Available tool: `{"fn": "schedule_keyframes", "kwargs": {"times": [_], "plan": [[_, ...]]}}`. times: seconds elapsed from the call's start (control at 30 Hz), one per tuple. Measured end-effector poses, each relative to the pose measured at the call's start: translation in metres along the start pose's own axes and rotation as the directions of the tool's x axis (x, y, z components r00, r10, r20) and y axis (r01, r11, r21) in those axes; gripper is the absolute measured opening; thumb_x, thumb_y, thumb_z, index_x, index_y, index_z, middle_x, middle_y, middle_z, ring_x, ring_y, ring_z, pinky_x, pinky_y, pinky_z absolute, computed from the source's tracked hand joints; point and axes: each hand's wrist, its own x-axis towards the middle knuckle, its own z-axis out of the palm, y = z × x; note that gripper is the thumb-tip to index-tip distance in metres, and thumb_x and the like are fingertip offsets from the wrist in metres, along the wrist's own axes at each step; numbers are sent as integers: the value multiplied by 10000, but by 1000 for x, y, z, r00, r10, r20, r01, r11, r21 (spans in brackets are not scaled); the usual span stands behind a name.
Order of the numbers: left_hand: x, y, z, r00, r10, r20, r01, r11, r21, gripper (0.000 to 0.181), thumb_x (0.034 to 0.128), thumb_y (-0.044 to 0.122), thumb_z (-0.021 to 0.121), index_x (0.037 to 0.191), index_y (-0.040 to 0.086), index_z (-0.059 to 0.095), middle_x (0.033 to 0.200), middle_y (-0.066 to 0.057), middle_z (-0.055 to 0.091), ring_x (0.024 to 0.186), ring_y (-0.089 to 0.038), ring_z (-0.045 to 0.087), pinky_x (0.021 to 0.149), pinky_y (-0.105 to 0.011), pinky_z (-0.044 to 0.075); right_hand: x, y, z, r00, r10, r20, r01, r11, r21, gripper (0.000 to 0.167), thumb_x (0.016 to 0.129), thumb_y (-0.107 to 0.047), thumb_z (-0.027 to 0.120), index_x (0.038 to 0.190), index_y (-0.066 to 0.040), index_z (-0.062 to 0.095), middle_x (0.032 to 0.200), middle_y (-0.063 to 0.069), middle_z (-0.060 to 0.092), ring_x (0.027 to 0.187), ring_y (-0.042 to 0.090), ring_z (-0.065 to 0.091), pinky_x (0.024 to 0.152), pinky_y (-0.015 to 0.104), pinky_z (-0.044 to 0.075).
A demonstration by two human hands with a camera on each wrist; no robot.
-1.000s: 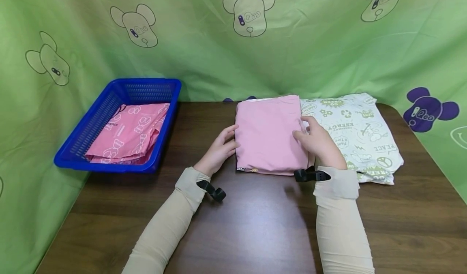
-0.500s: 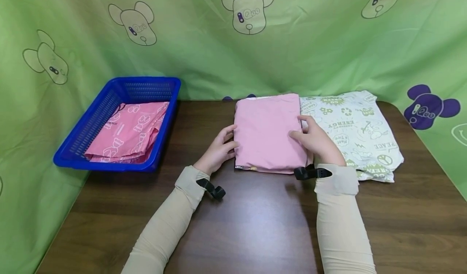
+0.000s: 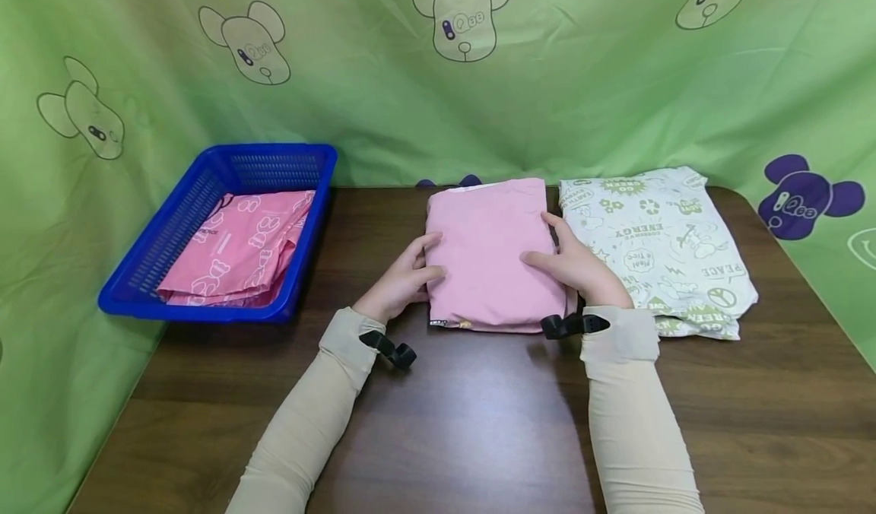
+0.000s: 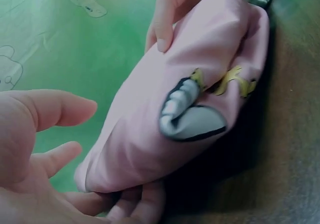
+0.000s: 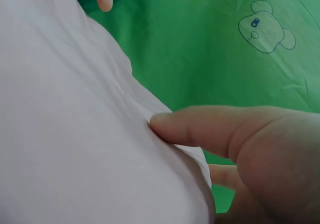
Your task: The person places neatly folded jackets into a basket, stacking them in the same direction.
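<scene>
A folded pink cloth lies between both hands at the back middle of the table. The left hand is at its left edge; in the left wrist view some fingers of this hand reach under the cloth, while thumb and index stand apart from it. The right hand grips the right edge, thumb on top. In the right wrist view, the thumb of the right hand presses into the cloth, with other fingers partly hidden behind it. A printed patch shows on the cloth's near side.
A blue basket with a folded pink patterned cloth inside stands at the left. To the right of the hands lies a folded white cloth with green print. A green curtain hangs behind the brown table.
Both hands and the pink cloth have shifted a little to the left, opening a gap between it and the white cloth, which was partly covered before.
</scene>
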Motion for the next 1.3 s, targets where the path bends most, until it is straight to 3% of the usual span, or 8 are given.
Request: {"fn": "schedule_keyframes", "kwargs": {"times": [0.17,0.33,0.47,0.7,0.9,1.1,1.3], "plan": [[-2,4,-3,999,-25,25,24,1000,18,686,957,64,609,1565,230,338,1617,-92,262,1172,-299,521,904,-525,521,0,-1,3,1000,-1,24,1,1000,9,927,974,-248,641,1644,-197,2,1513,370,323,1237,417,490,943,464,503],[-3,5,-6,999,-20,30,19,999,39,693,951,92,616,1576,210,339,1649,-2,218,1327,-275,409,1029,-545,422,1,-1,5,999,-16,49,13,998,63,901,974,-240,646,1647,-241,46,1393,377,456,1027,348,624,762,353,560],[-3,6,-7,999,5,45,-6,1000,21,704,950,72,613,1585,166,324,1661,-4,208,1423,-233,291,1088,-513,368,0,-1,5,996,-20,83,11,994,113,933,960,-215,673,1646,-264,43,1389,369,462,978,300,645,767,348,567],[-1,5,-11,1000,-1,26,2,999,-47,712,933,69,622,1576,181,339,1656,-45,181,1408,-247,311,1133,-561,297,-1,0,5,980,-32,197,-15,972,233,1073,914,-110,736,1632,-317,-34,1482,319,396,1109,314,622,850,369,570],[0,3,-11,999,35,16,-34,997,-70,721,927,1,609,1577,119,319,1660,-74,169,1455,-229,252,1187,-429,268,1,1,8,977,-17,213,-40,965,261,1106,893,-59,741,1629,-324,-40,1419,352,397,1016,288,651,821,377,576],[0,2,-11,1000,26,-2,-26,998,-56,729,908,-2,633,1566,143,352,1622,-109,234,1356,-247,369,1088,-365,378,2,3,12,973,-5,232,-69,947,313,1110,884,-26,741,1626,-383,-4,1426,349,365,1008,261,645,831,390,572],[-1,1,-12,1000,8,18,-8,999,-49,752,907,4,644,1574,185,349,1574,-136,296,1085,-227,551,797,-274,530,3,3,15,959,-16,284,-90,930,356,1106,886,-2,727,1624,-392,3,1544,285,263,1057,256,623,852,399,566]]}}
